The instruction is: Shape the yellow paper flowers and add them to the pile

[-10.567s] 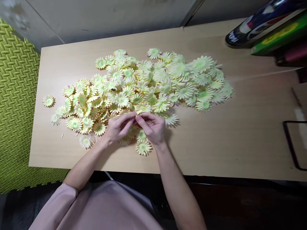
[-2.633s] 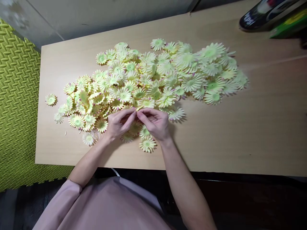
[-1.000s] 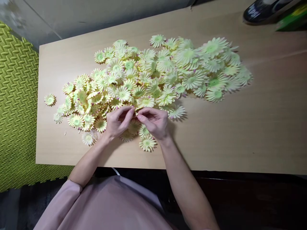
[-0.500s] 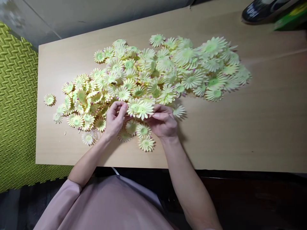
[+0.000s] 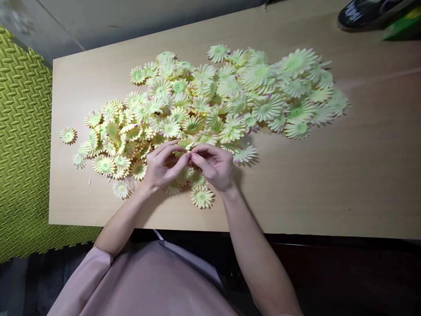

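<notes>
A wide heap of artificial flower heads (image 5: 230, 87), pale yellow-green with pink-purple petal tips, covers the middle of the tabletop. At its near edge my left hand (image 5: 161, 166) and my right hand (image 5: 215, 166) meet, thumbs and forefingers pinched together. Between them they hold a flower head (image 5: 187, 144), mostly hidden behind the fingers. Under and in front of my hands lie several loose flower heads, one of them (image 5: 202, 197) nearest to me. Just beyond my right hand is another loose flower head (image 5: 245, 153).
The heap rests on a light wooden table (image 5: 329, 188). A single flower head (image 5: 68, 135) lies apart on the left. Green foam matting (image 5: 24, 153) stands along the left edge. At the far right are a dark shoe-like object (image 5: 358, 15) and a green item (image 5: 403, 28).
My hands have come together, the right moving left until the fingertips meet. The pale flower heads that showed openly between them are now largely covered by the fingers.
</notes>
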Motion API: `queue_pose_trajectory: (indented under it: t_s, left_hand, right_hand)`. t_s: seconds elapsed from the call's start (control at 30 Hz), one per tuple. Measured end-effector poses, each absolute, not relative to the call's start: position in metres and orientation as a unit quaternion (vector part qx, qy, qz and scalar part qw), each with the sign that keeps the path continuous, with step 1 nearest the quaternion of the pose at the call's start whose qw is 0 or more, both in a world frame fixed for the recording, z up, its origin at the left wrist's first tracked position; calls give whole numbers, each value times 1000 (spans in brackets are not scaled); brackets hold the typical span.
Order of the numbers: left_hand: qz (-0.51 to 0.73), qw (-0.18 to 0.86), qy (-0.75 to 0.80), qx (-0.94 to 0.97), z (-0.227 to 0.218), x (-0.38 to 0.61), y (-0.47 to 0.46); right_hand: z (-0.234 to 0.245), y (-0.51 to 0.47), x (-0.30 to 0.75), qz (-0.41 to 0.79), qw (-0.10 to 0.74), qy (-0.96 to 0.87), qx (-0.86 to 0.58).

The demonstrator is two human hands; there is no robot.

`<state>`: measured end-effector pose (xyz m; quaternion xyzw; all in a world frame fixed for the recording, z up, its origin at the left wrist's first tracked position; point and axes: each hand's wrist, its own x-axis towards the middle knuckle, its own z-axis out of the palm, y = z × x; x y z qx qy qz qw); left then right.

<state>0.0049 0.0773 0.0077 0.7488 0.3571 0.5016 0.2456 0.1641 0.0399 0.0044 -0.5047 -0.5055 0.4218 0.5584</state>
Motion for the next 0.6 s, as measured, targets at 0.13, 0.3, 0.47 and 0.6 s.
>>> queue_pose_trajectory:
  t_s: [0.13,0.3,0.47,0.6]
  left_hand:
    - [491,188,342,779,3,5,79]
    - [486,152,337,792,2,6,79]
    - [486,182,342,783,5,5,79]
    - [468,211,348,784,3,4,78]
  right_hand:
    - [-1,39,164,404,557,-521,-505]
    - [-5,39,164,389,552,-532,-511]
    - [-2,40,163,392,554,-528,-510]
    - [-1,40,162,398,551,-532,-504]
